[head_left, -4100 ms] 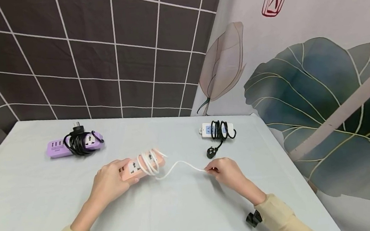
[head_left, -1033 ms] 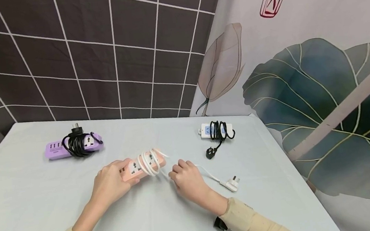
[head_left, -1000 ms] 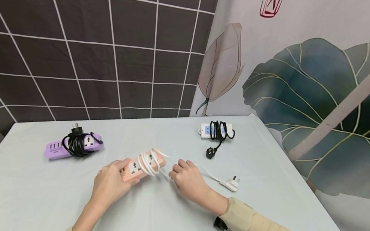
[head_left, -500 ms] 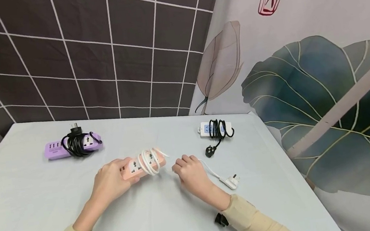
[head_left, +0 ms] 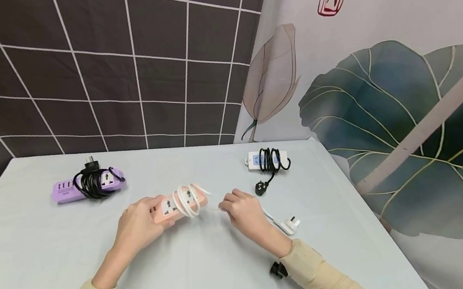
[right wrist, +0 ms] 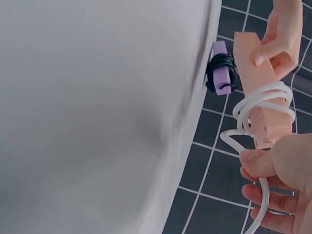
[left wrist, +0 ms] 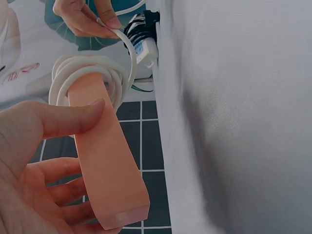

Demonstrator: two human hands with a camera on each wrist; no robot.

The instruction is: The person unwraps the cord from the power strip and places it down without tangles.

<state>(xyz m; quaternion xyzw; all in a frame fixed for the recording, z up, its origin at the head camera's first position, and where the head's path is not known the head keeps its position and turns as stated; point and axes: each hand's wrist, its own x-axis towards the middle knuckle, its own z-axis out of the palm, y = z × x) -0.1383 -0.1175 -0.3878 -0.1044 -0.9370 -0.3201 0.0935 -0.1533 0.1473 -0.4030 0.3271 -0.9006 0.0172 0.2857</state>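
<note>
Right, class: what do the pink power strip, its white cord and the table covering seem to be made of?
Pink power strip: probably hard plastic, satin finish; smooth faces and clean edges.
White cord: likely flexible plastic or rubber, low sheen; it bends in smooth loops.
Table covering: apparently woven fabric, matt; a fine texture shows, fibre unclear.

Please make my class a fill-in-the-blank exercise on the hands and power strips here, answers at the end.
The left hand holds the pink power strip, which has a ____ cord wound round it.
In the head view, the white plug appears to the ____ of the right hand.
The cords round the purple power strip and the white power strip are ____.
Altogether, ____ power strips are visible.
Answers: white; right; black; three.
</note>
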